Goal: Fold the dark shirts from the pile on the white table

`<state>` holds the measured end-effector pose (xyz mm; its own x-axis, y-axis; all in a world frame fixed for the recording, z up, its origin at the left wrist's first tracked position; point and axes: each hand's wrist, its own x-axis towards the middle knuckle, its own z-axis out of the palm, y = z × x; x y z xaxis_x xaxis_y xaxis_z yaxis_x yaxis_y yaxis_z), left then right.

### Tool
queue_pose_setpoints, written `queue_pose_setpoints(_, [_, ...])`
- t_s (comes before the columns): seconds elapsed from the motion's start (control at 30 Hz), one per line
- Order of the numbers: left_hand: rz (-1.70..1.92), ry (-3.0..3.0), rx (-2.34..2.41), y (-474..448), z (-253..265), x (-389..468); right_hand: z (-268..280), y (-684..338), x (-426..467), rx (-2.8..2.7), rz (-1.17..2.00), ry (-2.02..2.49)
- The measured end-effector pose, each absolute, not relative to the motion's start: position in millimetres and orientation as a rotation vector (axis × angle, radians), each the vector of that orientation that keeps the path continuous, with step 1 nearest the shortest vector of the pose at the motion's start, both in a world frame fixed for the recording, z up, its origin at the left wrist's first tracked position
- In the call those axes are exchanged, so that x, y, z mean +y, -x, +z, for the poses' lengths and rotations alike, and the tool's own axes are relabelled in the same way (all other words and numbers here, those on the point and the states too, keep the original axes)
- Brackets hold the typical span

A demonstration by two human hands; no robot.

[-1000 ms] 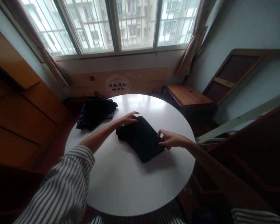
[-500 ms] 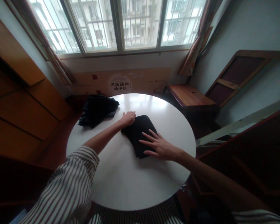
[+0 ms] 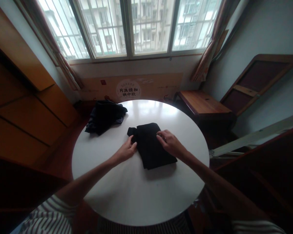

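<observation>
A folded black garment [image 3: 152, 151] lies on the white round table [image 3: 136, 198], with a small part sticking out at its upper left. At that left edge is my left hand [image 3: 126, 150], its thumb and forefinger closed on the cloth beside the part that sticks out. My right hand [image 3: 170, 142] pinches the garment near its upper right edge, fingers curled and thumb below them. The exact fold under the right fingertips is hard to make out.
A loose heap of dark clothes [image 3: 106, 117] sits at the table's far left. Beyond the table are a wooden bench [image 3: 203, 101] on the right, a wall banner [image 3: 161, 85] and a barred window [image 3: 148, 27]. Wooden cabinets [image 3: 19, 123] stand to the left.
My left hand has come back toward me from the garment's far edge to its left side. My right hand has gone from lying spread on the cloth to pinching it. The garment looks wider.
</observation>
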<state>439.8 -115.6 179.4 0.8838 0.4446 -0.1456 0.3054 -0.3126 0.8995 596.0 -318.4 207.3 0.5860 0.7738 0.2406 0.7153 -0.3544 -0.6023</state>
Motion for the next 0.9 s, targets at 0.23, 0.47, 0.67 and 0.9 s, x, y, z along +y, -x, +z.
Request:
queue_pose_setpoints(0.23, [-0.044, -1.672, 0.507, -435, 186, -135, 210, -677, -268, -0.535, 0.725, 2.103])
queue_pose_setpoints(0.47, [-0.154, -1.901, 0.291, -427, 179, -148, 198, -672, -256, -0.527, 0.858, 1.844])
queue_pose_setpoints(0.67, [-0.037, -2.157, 0.211, -441, 181, -148, 189, -679, -262, -0.473, 0.881, 1.680])
queue_pose_setpoints(0.9, [0.073, -2.328, 0.183, -480, 182, -170, 184, -727, -296, -0.323, 0.737, 1.725])
